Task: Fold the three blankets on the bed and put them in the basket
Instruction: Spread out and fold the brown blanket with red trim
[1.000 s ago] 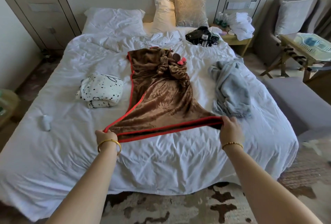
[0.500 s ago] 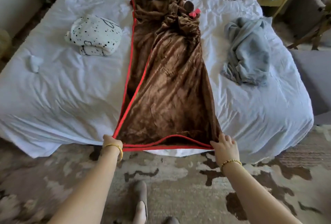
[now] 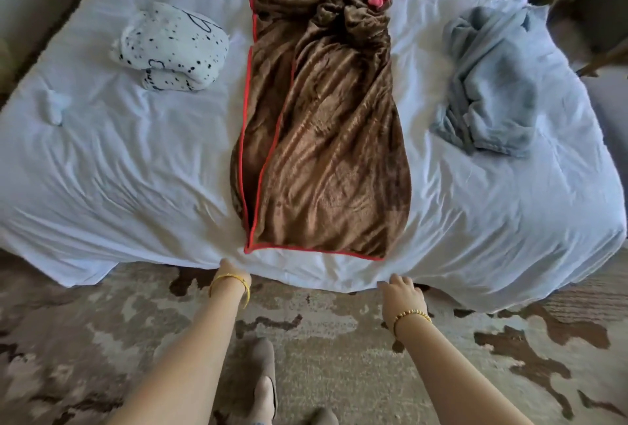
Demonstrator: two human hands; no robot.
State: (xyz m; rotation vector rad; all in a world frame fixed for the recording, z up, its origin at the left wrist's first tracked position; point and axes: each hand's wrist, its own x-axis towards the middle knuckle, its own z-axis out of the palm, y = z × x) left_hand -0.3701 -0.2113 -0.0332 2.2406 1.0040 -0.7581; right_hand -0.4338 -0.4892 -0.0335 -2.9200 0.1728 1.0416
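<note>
The brown blanket (image 3: 323, 139) lies lengthwise on the bed (image 3: 119, 169), doubled along its length, its red-trimmed near hem just beyond both hands. The left hand (image 3: 232, 271) is at the bed's edge just below the hem's left corner; its grip is hidden, so whether it holds anything cannot be told. The right hand (image 3: 401, 292) hangs below the hem's right corner, grip relaxed and spread, holding nothing. The step in hand appears to be the crosswise fold. Pinch each near corner through both layers, carry the hem away from the grips to the bunched far end, and align the trims. The spotted blanket (image 3: 170, 47) lies beyond the left grip, the grey blanket (image 3: 489, 84) beyond the right. No basket is in view.
</note>
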